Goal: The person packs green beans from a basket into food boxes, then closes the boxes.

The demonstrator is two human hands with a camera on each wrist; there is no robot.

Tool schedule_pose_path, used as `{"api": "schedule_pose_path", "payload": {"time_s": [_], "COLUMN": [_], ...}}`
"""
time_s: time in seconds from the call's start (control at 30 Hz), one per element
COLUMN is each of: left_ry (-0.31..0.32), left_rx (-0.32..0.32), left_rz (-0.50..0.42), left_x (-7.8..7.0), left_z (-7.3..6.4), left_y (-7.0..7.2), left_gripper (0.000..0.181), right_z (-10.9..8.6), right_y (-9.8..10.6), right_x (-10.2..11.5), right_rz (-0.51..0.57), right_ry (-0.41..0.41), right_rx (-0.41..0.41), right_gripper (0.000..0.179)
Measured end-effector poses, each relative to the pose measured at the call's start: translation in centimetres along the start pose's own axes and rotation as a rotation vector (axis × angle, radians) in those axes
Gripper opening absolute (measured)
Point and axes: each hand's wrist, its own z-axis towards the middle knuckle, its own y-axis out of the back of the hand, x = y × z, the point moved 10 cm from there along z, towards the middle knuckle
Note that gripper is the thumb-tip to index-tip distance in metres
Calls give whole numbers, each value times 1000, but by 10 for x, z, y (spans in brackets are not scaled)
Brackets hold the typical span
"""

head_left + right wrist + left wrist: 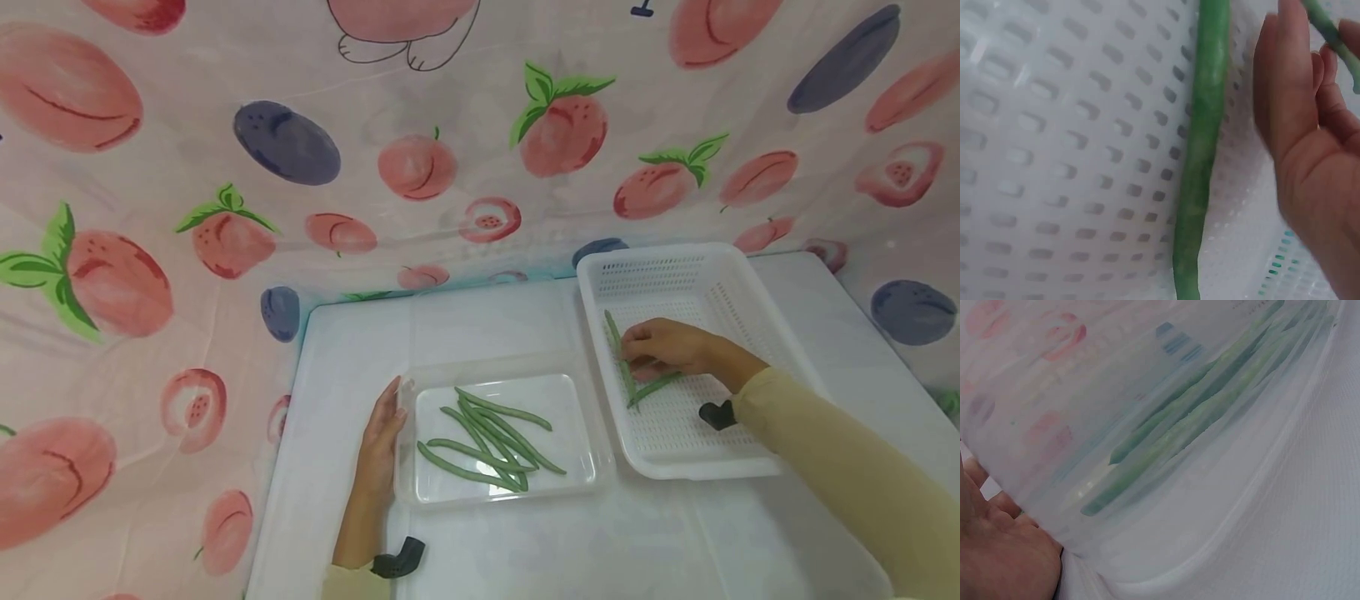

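Note:
A clear plastic box holds several green beans. At its left side, my left hand holds the wall near the far left corner; through the wall the beans look blurred in the left wrist view. My right hand reaches into a white perforated basket. Its fingers pinch a green bean lying along the basket's left wall. Another green bean lies below the palm, partly covered by the hand in the head view. In the right wrist view a green bean looms close to the camera.
Both containers stand side by side on a white table, the basket to the right and farther back. A fruit-printed cloth hangs behind the table and along its sides. Black straps with small devices sit at both wrists.

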Motion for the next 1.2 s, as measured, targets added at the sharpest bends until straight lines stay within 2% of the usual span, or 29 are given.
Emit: {"api": "schedule_pose_path", "payload": {"time_s": [0.3, 0.63, 0.77, 0.93, 1.2], "left_ry": [2, 5, 6, 6, 8], "left_rx": [-1, -3, -8, -13, -16], "left_rz": [3, 1, 7, -5, 5], "left_x": [-2, -2, -2, -1, -1], "left_z": [0, 0, 0, 1, 1], "left_y": [-1, -1, 0, 0, 0], "left_gripper": [50, 51, 51, 51, 51], "right_z": [-13, -34, -40, -48, -54], "right_y": [0, 8, 9, 1, -22], "right_x": [11, 41, 52, 68, 91], "right_rz": [94, 73, 92, 143, 133], "right_ry": [33, 127, 149, 185, 197], "right_rx": [21, -35, -39, -17, 3], "right_gripper": [33, 52, 46, 33, 37]}}
